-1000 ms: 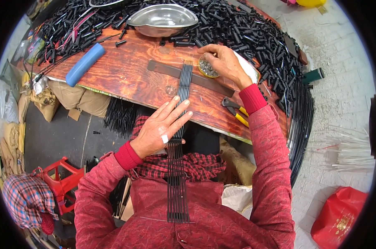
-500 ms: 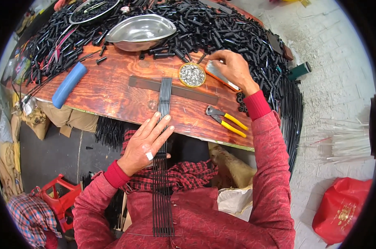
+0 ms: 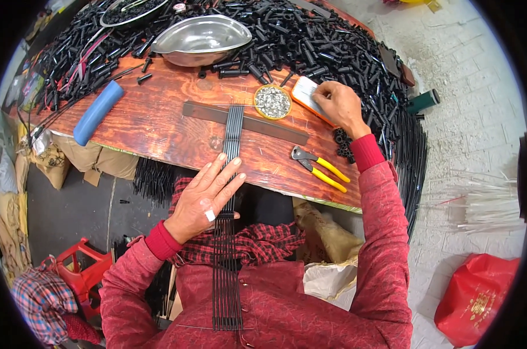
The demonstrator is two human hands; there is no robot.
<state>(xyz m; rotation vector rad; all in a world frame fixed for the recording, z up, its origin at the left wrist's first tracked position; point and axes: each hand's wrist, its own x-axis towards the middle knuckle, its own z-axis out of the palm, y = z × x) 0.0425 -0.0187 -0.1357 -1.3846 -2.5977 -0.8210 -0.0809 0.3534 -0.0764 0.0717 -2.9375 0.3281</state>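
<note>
A row of thin black rods [image 3: 233, 131] runs from the table down over my lap, its far end resting across a dark flat bar [image 3: 269, 128]. My left hand [image 3: 204, 199] lies over the rods with its fingers stretched, and a thumb tip shows at their other side, so the rods are held between. At the right, my right hand [image 3: 342, 107] is closed in a pinch over an orange-rimmed tray [image 3: 305, 92] with a pale inside; whatever the fingertips hold is hidden. Beside the tray stands a round yellow-rimmed dish [image 3: 272, 102] of small silvery pieces.
Yellow-handled end cutters [image 3: 320, 168] lie near the table's front edge. A metal bowl [image 3: 205, 39] stands before a heap of short black tubes [image 3: 310, 43]. At the left lies a blue cylinder [image 3: 99, 112]. A red stool [image 3: 83, 267] is on the floor.
My right hand has shifted slightly right and down, uncovering more of the tray. The left hand stays on the rods. The whole view has shifted a little.
</note>
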